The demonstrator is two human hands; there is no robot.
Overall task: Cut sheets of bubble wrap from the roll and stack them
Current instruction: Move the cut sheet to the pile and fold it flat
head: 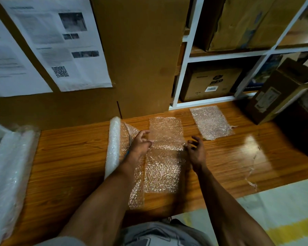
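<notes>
A small bubble wrap roll [114, 139] lies on the wooden table [69, 157], its loose end spread to the right. A cut bubble wrap sheet [164, 132] lies lengthwise beside it, creased across its middle. My left hand [140, 144] pinches the sheet's left edge at the crease. A thin tool with a blue handle [127, 153] shows at that hand's left side, partly hidden by it. My right hand [196, 150] has curled fingers and pinches the sheet's right edge. Another cut sheet [211, 124] lies flat further right, near the shelf.
A large bubble wrap roll [11, 166] lies along the table's left end. A tall cardboard panel [140, 59] with taped papers stands behind. White shelves [228, 54] hold boxes. An open carton [281, 93] sits at the right. A thin plastic scrap [252, 174] lies near the table's front right edge.
</notes>
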